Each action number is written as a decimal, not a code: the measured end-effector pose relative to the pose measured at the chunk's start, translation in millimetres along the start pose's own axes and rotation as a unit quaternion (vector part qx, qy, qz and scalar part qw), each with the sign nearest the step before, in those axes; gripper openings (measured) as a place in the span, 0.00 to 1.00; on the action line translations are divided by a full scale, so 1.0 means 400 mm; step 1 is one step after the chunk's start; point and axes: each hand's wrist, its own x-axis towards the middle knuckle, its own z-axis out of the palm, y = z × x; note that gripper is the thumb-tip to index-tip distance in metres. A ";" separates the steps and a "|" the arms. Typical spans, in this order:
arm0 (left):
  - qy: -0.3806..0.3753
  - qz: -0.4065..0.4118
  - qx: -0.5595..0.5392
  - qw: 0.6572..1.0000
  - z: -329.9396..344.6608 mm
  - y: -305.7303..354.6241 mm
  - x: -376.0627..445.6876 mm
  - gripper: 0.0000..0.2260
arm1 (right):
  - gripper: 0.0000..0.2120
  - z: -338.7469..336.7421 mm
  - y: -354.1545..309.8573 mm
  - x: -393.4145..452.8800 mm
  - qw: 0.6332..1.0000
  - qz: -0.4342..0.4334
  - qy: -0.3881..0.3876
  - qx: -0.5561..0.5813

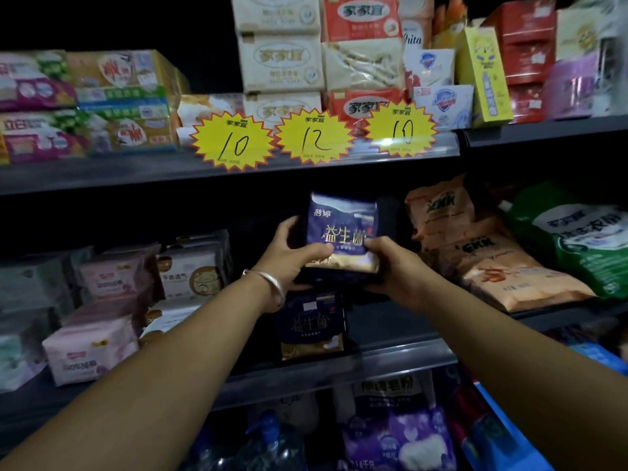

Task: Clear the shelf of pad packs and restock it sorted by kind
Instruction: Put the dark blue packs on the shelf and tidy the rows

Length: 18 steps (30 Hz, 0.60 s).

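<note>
Nearest the camera, both forearms reach forward over the shelf edge (356, 363), and the left hand (292, 256) and right hand (390, 263) clamp the lower corners of a dark blue pad pack (341, 232), held upright with its long axis vertical, between the two hands and equally near each. Directly beneath them a matching dark blue pack (311, 326) stands on the same shelf. Pink pad packs (90, 351) sit to the left, orange bags (492, 263) to the right; whether more packs lie in the dark gap behind is unclear.
</note>
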 end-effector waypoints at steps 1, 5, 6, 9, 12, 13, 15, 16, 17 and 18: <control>0.020 0.032 0.024 0.999 -0.020 -0.001 0.009 0.35 | 0.08 0.005 0.003 0.005 1.000 -0.008 -0.004 -0.014; 0.071 0.125 0.169 0.975 -0.049 -0.002 0.028 0.43 | 0.32 0.013 0.003 0.030 1.000 -0.023 0.007 0.010; 0.085 0.136 0.195 0.968 -0.042 0.002 0.031 0.45 | 0.34 0.012 -0.002 0.036 1.000 -0.019 0.011 0.015; 0.094 0.186 0.285 0.935 -0.028 0.015 0.045 0.49 | 0.25 0.006 -0.035 0.050 0.999 0.036 -0.012 0.005; 0.075 0.277 0.404 0.869 -0.026 0.020 0.055 0.47 | 0.25 -0.010 -0.075 0.082 0.989 0.142 -0.046 0.012; 0.072 0.300 0.441 0.843 -0.026 0.017 0.058 0.44 | 0.28 -0.013 -0.083 0.096 0.985 0.160 -0.054 0.018; 0.066 0.347 0.505 0.788 -0.029 0.005 0.060 0.42 | 0.33 -0.013 -0.087 0.117 0.982 0.174 -0.056 0.036; 0.062 0.361 0.534 0.762 -0.030 -0.001 0.062 0.42 | 0.34 -0.013 -0.086 0.128 0.981 0.179 -0.057 0.042; 0.052 0.362 0.556 0.746 -0.032 -0.006 0.067 0.43 | 0.34 -0.010 -0.084 0.135 0.981 0.182 -0.057 0.043; 0.034 0.345 0.571 0.744 -0.036 -0.008 0.069 0.43 | 0.32 -0.007 -0.082 0.142 0.981 0.184 -0.054 0.034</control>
